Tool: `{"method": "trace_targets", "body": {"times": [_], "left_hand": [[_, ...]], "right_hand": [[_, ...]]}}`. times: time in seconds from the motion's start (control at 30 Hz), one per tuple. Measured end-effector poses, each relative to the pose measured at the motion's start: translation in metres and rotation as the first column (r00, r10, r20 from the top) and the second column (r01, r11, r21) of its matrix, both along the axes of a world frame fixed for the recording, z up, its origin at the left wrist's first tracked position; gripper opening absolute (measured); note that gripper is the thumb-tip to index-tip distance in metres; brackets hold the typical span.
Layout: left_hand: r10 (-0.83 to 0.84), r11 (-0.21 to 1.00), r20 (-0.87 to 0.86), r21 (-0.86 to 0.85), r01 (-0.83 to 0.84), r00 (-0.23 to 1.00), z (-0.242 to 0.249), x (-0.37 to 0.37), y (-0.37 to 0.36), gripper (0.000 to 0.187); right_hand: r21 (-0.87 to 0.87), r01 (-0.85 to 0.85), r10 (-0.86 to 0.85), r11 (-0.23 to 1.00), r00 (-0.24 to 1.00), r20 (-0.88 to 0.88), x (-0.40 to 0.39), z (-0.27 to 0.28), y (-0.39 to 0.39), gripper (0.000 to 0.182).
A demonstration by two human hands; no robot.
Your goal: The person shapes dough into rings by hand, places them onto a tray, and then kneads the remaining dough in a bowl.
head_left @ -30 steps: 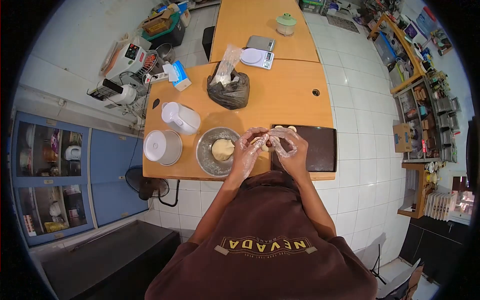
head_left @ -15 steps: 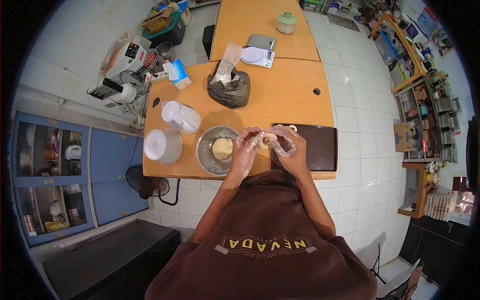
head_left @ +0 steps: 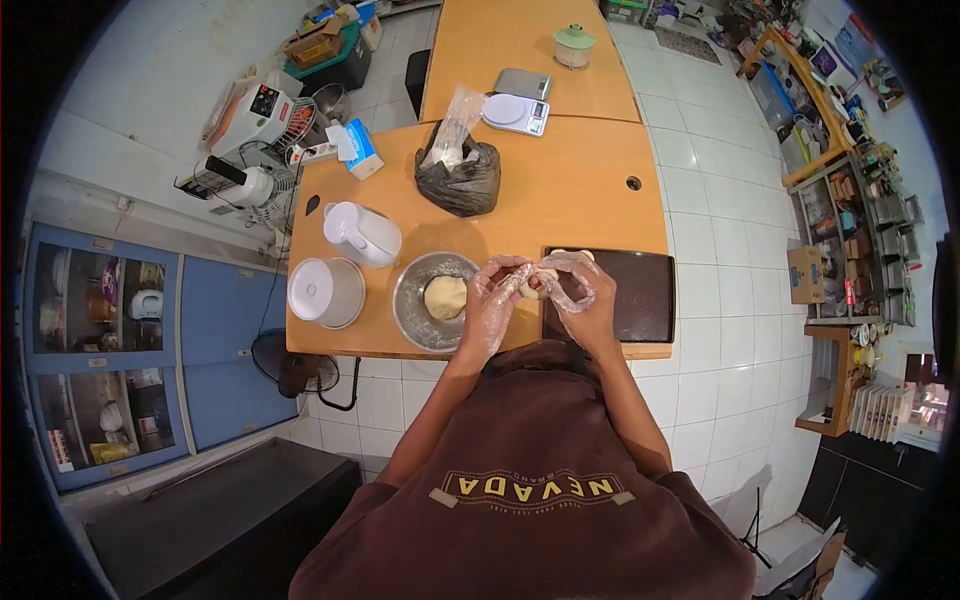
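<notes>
A small piece of pale dough (head_left: pixel 532 288) with a brownish spot in its middle is held between both hands. My left hand (head_left: pixel 490 308), dusted with flour, pinches its left side with the fingertips. On the other side, my right hand (head_left: pixel 582 298), floury too, grips it with thumb and fingers. Both hands are over the table's front, between a metal bowl (head_left: pixel 405 318) and a dark baking tray (head_left: pixel 642 297). A larger dough ball (head_left: pixel 445 297) rests in the bowl. Small pale dough pieces (head_left: pixel 586 256) at the tray's back left are partly hidden by my right hand.
Left of the bowl stand a white lidded tub (head_left: pixel 326 292) and a white pitcher (head_left: pixel 363 235). Farther back are a black plastic bag (head_left: pixel 458 182), a tissue box (head_left: pixel 361 150), a white scale (head_left: pixel 515 113) and a green-lidded container (head_left: pixel 573 47). A fan (head_left: pixel 295 362) is at the left.
My fingertips have shifted slightly and drawn closer together over the dough, so less of its brownish middle shows. The bowl, tray and other things stay where they were.
</notes>
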State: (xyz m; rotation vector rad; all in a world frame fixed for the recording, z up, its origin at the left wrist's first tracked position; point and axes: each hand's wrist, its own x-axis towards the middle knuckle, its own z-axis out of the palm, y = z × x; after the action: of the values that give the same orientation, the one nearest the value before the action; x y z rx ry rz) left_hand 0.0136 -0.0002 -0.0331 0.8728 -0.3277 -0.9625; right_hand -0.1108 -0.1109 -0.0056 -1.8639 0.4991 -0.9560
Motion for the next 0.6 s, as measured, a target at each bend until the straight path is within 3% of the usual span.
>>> {"method": "trace_targets", "body": {"times": [0.33, 0.6], "left_hand": [[-0.082, 0.989, 0.054, 0.125, 0.075, 0.995, 0.006, 0.003, -0.003, 0.015], [0.001, 0.999, -0.071, 0.051, 0.003, 0.997, -0.001, 0.0, 0.0, 0.014]], "right_hand": [[0.0, 0.0, 0.0, 1.0, 1.0, -0.008, 0.0, 0.001, -0.001, 0.022], [-0.048, -0.018, 0.017, 0.999, 0.999, -0.036, -0.001, 0.002, -0.002, 0.024]]}}
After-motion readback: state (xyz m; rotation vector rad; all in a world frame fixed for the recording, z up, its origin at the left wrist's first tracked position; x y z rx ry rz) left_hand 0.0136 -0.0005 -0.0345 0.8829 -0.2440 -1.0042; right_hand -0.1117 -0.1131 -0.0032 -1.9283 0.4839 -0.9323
